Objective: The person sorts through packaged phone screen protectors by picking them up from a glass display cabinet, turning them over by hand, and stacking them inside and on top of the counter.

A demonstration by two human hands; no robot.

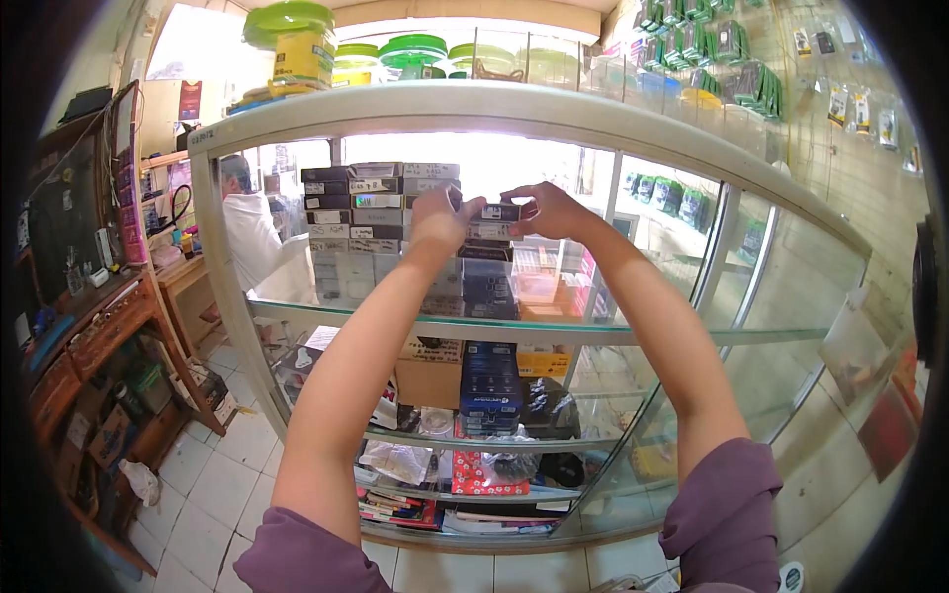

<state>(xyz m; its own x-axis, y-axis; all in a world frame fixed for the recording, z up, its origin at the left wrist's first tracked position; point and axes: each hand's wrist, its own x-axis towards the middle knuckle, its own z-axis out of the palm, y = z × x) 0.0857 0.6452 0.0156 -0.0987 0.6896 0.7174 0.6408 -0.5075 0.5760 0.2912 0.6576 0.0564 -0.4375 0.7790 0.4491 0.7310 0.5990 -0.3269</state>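
Note:
Inside a glass display cabinet, small flat boxes are piled in neat stacks (376,214) with handwritten labels on their ends. At the top of the rightmost column, a small dark box (501,211) with a white label lies between my two hands. My right hand (556,211) grips its right end, thumb low and fingers curled over the top. My left hand (441,215) is curled beside the stack, its thumb at the left end of the same box; some of its fingers are hidden. Below are more boxes (486,255) in that column.
A glass shelf edge (554,331) runs under my forearms. Lower down are blue boxes (489,387) and a brown carton (428,381). Green-lidded tubs (410,51) stand on the cabinet top. A person in a white shirt (259,237) is behind the glass. A wooden desk (94,331) stands left.

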